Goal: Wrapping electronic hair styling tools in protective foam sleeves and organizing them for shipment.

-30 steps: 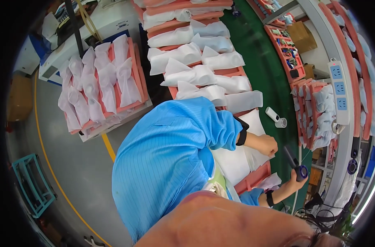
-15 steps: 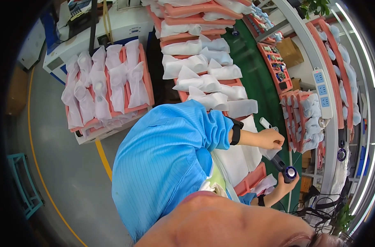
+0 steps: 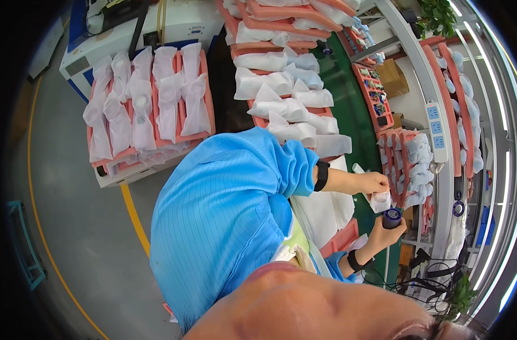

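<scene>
My left hand (image 3: 376, 182), its fingers pinched together, holds a soft white sleeve (image 3: 380, 203) that hangs just below the fingertips. Close under it, my right hand (image 3: 390, 231) is wrapped round a dark handheld device (image 3: 391, 220) with a round, purple-ringed end. That end almost meets the sleeve; whether they touch I cannot tell. The device's lower part is hidden by my fingers. A pale narrow piece (image 3: 358, 169) shows beyond my left wrist. White sheets (image 3: 329, 218) lie under my left forearm.
Pink trays (image 3: 208, 107) with several white-wrapped items stand at the left, and more stacked trays (image 3: 257, 120) rise at the far side. A green work surface (image 3: 349, 122) runs beside them. At the right are a metal post with a socket strip (image 3: 437, 127), upright trays (image 3: 406, 164) and tangled cables (image 3: 440, 272).
My right hand has tilted the device, so its dark handle no longer shows and its round end faces the sleeve. The hands are slightly closer together. The whole view has shifted a little.
</scene>
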Demonstrator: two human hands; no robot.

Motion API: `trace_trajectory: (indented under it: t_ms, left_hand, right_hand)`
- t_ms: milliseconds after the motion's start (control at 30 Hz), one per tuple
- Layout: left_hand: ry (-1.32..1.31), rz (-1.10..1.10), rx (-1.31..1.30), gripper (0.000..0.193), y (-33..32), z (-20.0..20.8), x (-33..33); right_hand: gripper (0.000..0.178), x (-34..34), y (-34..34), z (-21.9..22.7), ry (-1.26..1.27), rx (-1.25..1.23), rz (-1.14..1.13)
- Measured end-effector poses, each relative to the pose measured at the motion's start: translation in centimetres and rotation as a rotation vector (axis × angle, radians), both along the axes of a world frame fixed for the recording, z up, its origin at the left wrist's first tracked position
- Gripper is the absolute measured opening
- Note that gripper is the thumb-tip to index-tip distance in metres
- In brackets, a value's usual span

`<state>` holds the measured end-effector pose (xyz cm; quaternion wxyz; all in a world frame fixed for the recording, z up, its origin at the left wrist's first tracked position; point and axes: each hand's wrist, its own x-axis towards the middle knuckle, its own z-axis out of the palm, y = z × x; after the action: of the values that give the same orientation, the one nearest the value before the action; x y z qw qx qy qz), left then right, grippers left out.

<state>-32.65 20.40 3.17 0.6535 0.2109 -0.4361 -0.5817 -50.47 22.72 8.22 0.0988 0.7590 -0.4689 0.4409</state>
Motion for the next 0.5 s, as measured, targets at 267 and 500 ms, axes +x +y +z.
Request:
trace_trajectory:
  t_ms: [267, 500]
  left_hand:
    - [-0.422, 0.368, -0.1, 0.017, -1.7, -1.7, -0.2]
    - [-0.295, 0.306, -0.052, 0.017, -2.3, 0.6, 1.2]
  right_hand:
    - [0.052, -2.5, -0.8, -0.3, -0.197, 0.034, 0.031]
    - [0.053, -5.7, -1.3, 0.8, -0.357, -0.038, 0.067]
